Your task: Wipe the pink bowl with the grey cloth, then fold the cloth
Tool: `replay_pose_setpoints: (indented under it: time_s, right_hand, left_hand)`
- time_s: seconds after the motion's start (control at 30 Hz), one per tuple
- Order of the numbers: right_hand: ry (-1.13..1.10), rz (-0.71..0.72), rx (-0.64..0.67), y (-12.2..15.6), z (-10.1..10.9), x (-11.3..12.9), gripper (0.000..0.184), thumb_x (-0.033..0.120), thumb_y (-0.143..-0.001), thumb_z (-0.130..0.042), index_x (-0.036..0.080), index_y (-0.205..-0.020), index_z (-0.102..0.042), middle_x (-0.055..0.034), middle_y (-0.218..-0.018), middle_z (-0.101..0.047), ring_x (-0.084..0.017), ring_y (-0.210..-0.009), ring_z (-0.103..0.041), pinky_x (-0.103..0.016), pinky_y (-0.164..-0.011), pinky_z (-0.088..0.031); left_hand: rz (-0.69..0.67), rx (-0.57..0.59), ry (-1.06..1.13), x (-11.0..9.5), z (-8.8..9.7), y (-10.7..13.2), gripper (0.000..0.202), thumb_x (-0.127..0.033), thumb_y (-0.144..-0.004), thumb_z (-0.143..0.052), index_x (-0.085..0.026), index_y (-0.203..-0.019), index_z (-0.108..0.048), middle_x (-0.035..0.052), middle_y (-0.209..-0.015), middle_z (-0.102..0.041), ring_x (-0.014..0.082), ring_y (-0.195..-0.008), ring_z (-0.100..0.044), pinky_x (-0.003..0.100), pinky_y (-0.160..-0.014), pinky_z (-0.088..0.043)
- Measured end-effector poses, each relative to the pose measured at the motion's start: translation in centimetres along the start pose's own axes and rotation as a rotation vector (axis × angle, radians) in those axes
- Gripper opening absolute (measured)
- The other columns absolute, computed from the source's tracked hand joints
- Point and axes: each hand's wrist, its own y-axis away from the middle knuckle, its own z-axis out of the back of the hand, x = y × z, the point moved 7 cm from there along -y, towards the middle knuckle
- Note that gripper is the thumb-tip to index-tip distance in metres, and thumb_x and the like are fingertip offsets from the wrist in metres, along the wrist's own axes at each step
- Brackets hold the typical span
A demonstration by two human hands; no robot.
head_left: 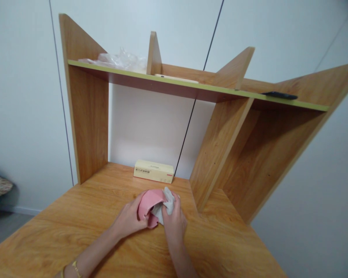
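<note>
Over the middle of the wooden desk [75,231] my left hand [130,219] is curled round a small pink bowl-shaped object [149,204], tipped on its side. My right hand [174,224] is closed on a crumpled white cloth or tissue [168,200] pressed against the pink object's open side. Both hands meet just above the desktop. A gold bracelet [75,268] sits on my left wrist.
A cream box with red print [153,171] lies at the back of the desk against the white wall. A wooden hutch shelf [191,87] spans overhead with upright dividers, crumpled clear plastic [118,60] at its left and a dark flat object [280,95] at its right.
</note>
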Motion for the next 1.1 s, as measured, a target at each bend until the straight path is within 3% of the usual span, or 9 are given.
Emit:
replay_pose_setpoints:
  time_s: [0.2,0.33,0.43,0.63,0.93,1.0,1.1]
  right_hand:
    - [0.010,-0.003,0.097,0.2,-1.4,0.1,0.054,0.037,-0.079,-0.045,0.018,-0.128,-0.035,-0.0098,-0.102,-0.064,-0.024,-0.081,-0.063,-0.029,-0.061,-0.044]
    - [-0.019,0.048,0.083,0.4,-1.6,0.8,0.074,0.036,-0.073,-0.054,0.011,-0.134,-0.021,-0.0147,-0.106,-0.062,-0.026,-0.089,-0.061,-0.031,-0.069,-0.044]
    - [-0.025,0.070,0.082,0.4,-1.7,1.0,0.076,0.028,-0.071,-0.056,0.013,-0.136,-0.018,-0.0136,-0.112,-0.059,-0.026,-0.094,-0.059,-0.031,-0.074,-0.043]
    - [-0.016,0.072,0.035,0.2,-0.8,0.9,0.063,0.016,-0.071,-0.046,0.016,-0.132,-0.029,-0.0102,-0.110,-0.061,-0.023,-0.092,-0.059,-0.032,-0.076,-0.038]
    - [-0.081,0.370,-0.028,0.7,0.4,2.3,0.055,0.014,-0.069,-0.039,0.019,-0.124,-0.040,-0.0098,-0.120,-0.054,-0.021,-0.109,-0.049,-0.035,-0.086,-0.033]
    - [-0.091,0.321,0.004,0.5,0.0,1.9,0.058,0.012,-0.067,-0.042,0.018,-0.124,-0.039,-0.0096,-0.120,-0.054,-0.021,-0.108,-0.049,-0.035,-0.087,-0.035]
    - [-0.078,0.138,0.126,0.1,-1.2,0.7,0.063,0.015,-0.066,-0.046,0.017,-0.128,-0.034,-0.0099,-0.114,-0.058,-0.022,-0.099,-0.056,-0.031,-0.078,-0.041]
  left_hand:
    - [0.020,-0.021,-0.081,0.4,0.6,-0.2,0.068,-0.028,-0.063,-0.054,-0.021,-0.128,-0.039,0.0046,-0.107,-0.063,0.0232,-0.088,-0.062,0.030,-0.079,-0.047]
    - [0.045,-0.036,-0.107,0.9,1.0,-0.5,0.064,-0.031,-0.066,-0.051,-0.021,-0.128,-0.040,0.0048,-0.109,-0.063,0.0231,-0.088,-0.062,0.031,-0.081,-0.046]
    - [0.035,-0.017,-0.110,0.9,0.9,-0.6,0.064,-0.031,-0.066,-0.052,-0.021,-0.128,-0.040,0.0048,-0.107,-0.063,0.0234,-0.087,-0.062,0.031,-0.081,-0.046]
    - [-0.022,0.031,-0.138,0.1,0.2,-0.3,0.066,-0.032,-0.065,-0.053,-0.023,-0.129,-0.039,0.0042,-0.106,-0.064,0.0235,-0.087,-0.062,0.030,-0.077,-0.046]
    - [-0.089,0.038,-0.209,-0.5,0.1,0.0,0.062,-0.036,-0.065,-0.050,-0.023,-0.126,-0.043,0.0033,-0.095,-0.068,0.0232,-0.076,-0.064,0.029,-0.072,-0.046]
    - [-0.113,0.041,-0.200,-0.8,0.1,0.1,0.062,-0.034,-0.064,-0.051,-0.023,-0.125,-0.043,0.0030,-0.096,-0.067,0.0230,-0.079,-0.063,0.028,-0.072,-0.046]
    - [-0.153,0.046,-0.189,-1.2,0.1,0.1,0.062,-0.034,-0.065,-0.052,-0.024,-0.126,-0.042,0.0028,-0.100,-0.066,0.0232,-0.084,-0.062,0.027,-0.073,-0.046]
